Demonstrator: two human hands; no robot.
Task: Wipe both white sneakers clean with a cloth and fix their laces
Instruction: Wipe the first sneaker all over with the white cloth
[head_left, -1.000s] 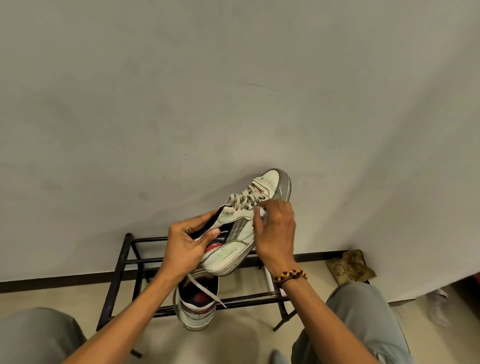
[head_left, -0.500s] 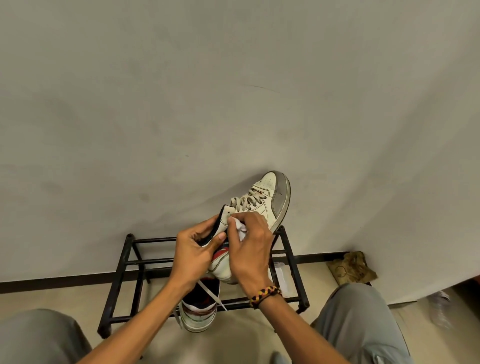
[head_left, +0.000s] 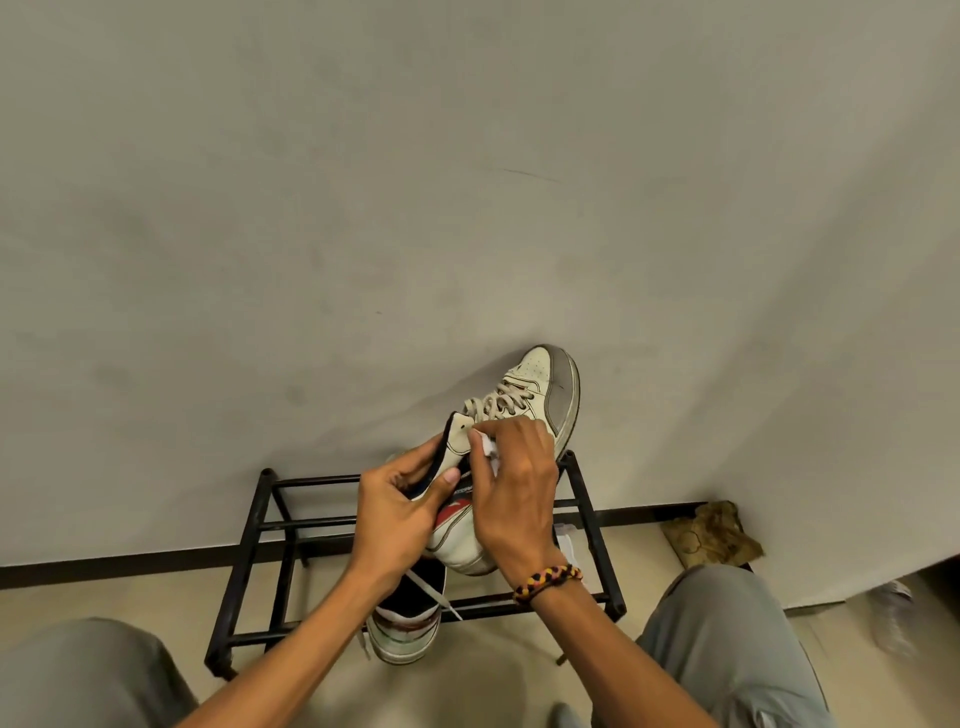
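Note:
A white sneaker (head_left: 535, 387) with a grey sole and pale laces is held up in front of the wall, toe pointing up and away. My left hand (head_left: 400, 512) grips its dark collar at the heel, thumb on the side. My right hand (head_left: 517, 493) pinches a small white cloth (head_left: 487, 446) and presses it against the sneaker's tongue. The second sneaker (head_left: 408, 621) rests on the floor below my hands, its heel toward me and a loose lace trailing out. My arms hide its front part.
A low black metal shoe rack (head_left: 275, 525) stands against the wall behind the sneakers. A crumpled brown cloth (head_left: 714, 535) lies on the floor at the right by the wall. My knees in grey trousers (head_left: 727, 639) frame the bottom corners.
My right hand with the cloth slid from near the toe laces down to the tongue and stays there. The sneaker tilted more upright. My left hand kept its grip on the heel.

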